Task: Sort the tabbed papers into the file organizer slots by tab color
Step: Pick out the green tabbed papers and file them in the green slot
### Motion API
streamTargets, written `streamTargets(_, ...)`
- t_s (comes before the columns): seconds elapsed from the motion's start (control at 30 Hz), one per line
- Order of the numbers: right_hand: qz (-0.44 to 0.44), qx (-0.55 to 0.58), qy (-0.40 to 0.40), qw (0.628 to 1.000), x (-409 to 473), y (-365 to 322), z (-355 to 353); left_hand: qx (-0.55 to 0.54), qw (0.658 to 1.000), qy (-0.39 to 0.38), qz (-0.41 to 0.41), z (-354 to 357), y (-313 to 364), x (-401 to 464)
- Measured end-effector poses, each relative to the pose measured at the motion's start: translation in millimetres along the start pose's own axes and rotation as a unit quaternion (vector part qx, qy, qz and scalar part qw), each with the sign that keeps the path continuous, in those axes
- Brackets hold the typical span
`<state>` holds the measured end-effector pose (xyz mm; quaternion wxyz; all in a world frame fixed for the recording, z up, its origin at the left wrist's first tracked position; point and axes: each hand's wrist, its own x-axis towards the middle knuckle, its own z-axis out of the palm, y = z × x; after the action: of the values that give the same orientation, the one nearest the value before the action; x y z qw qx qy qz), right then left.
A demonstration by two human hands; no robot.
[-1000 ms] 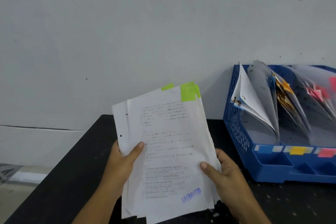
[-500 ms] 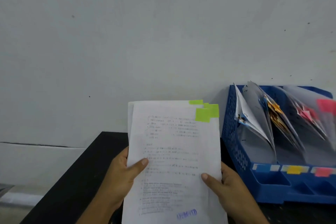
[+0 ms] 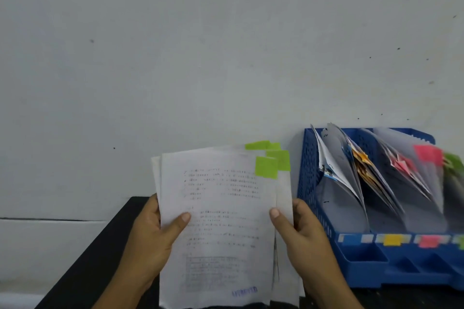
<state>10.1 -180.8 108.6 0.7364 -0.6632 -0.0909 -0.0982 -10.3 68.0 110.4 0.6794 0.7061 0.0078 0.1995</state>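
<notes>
Papers (image 3: 221, 221) fanned rightward since earlier; both hands' grip unchanged.

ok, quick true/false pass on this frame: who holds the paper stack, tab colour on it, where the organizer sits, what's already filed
1. Both hands hold the paper stack. True: left hand grips its left edge, right hand its right edge.
2. The tabs on the held stack are pink. False: the tabs at its top right corner are green.
3. The blue file organizer stands to the right of the stack. True.
4. The organizer slots hold no paper. False: several slots already hold sheets, with orange tabs and pink tabs showing.
5. A blue stamp marks the front sheet near its bottom. True.
</notes>
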Motion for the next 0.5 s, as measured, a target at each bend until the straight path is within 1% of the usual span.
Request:
streamTargets(0.07, -0.006, 0.002, 0.006, 1.0, 0, 0, 3, 0.011, 1.0, 0.017, -0.013, 3, 1, -1)
streamTargets(0.17, -0.012, -0.01, 0.015, 1.0, 0, -1, 8, -0.001, 0.999, 0.038, -0.018, 9, 2, -3)
streamTargets(0.3, -0.052, -0.024, 0.029, 0.998, -4, -7, 15, -0.04, 0.997, 0.069, 0.022, 18, 13, -7)
streamTargets(0.4, -0.058, -0.021, 0.0, 0.998, -4, -11, 15, -0.062, 0.996, 0.053, 0.039, 19, 17, -8)
streamTargets(0.43, -0.059, -0.028, -0.014, 0.998, -4, -10, 15, -0.049, 0.997, 0.045, 0.042, 18, 16, -7)
streamTargets(0.5, -0.061, -0.056, -0.015, 0.996, -3, -4, 14, -0.004, 0.999, 0.042, 0.035, 16, 9, -7)
